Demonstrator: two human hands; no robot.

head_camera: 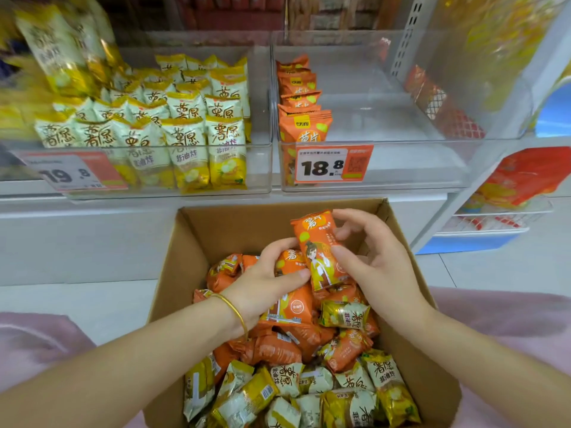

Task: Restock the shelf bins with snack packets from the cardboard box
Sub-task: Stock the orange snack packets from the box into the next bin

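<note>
Your right hand has its fingers and thumb curled round the right edge of an orange packet, holding it above the heap in the cardboard box. Your left hand is curled over a second orange packet just beside it, and its thumb touches the lower left edge of the first. The raised packet stands on end. Its long axis runs away from you, with the top leaning slightly left towards the shelf. That suits the orange bin, which lies straight ahead of both hands and above the box's far wall. The row of orange packets there also stands upright, hard against the bin's left wall, and everything to the right of it looks unfilled. Your right hand is the nearer one to that open stretch, so it looks like the one to lead. The likely move is to lift forward and up over the front wall and set the packet down just right of the row. The yellow bin sits to the left, and the yellow packets lie at your end of the box.
</note>
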